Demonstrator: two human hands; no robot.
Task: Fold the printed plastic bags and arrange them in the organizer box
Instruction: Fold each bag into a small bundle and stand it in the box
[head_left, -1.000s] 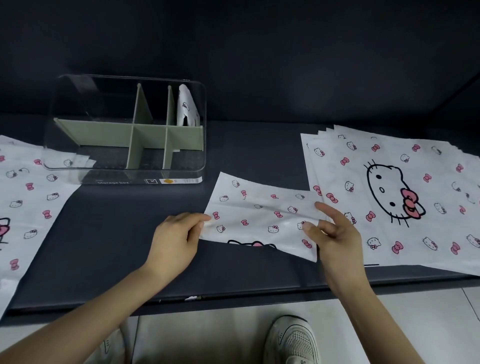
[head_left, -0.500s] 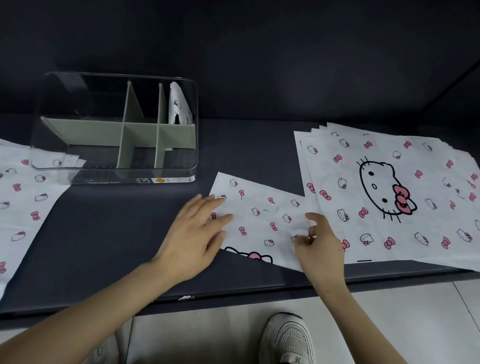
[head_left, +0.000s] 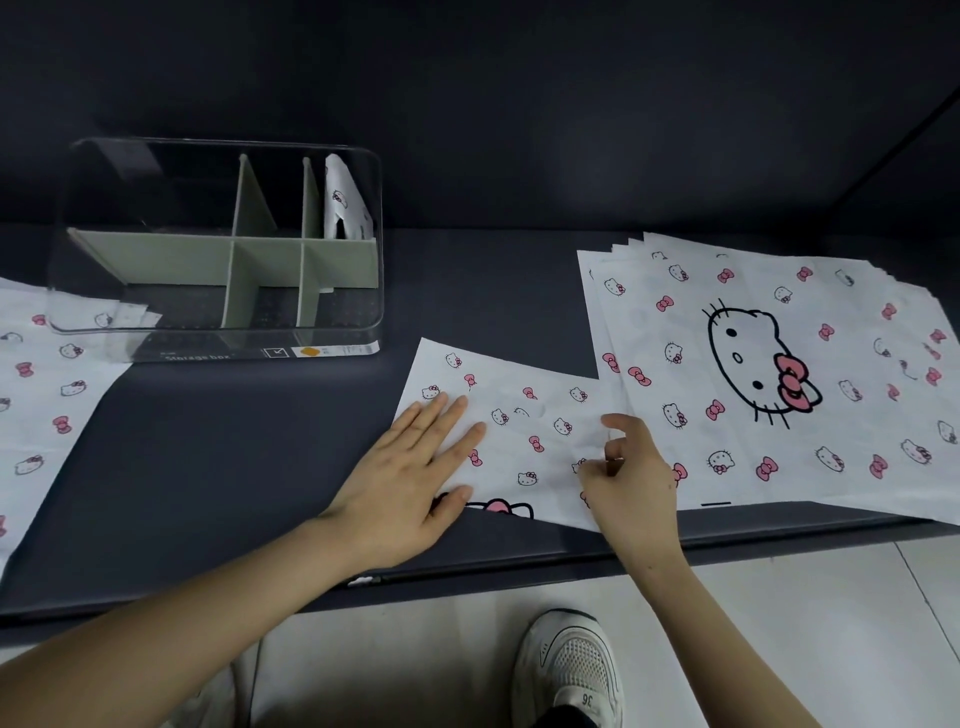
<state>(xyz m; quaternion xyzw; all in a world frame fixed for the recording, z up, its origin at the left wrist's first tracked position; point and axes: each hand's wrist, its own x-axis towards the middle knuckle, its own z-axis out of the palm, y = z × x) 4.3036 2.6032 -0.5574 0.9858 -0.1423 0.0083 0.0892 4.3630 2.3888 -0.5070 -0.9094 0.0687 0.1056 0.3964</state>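
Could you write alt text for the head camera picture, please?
A person's left hand presses flat on a partly folded printed bag on a dark table while the right hand pinches its right edge. A stack of flat bags lies to the right; a clear organizer box at back left holds one folded bag.

This is looking like a plain work spot. A dark table (head_left: 234, 467) is sitting by a dark wall (head_left: 519, 104), with bags (head_left: 753, 291) lying in piles.
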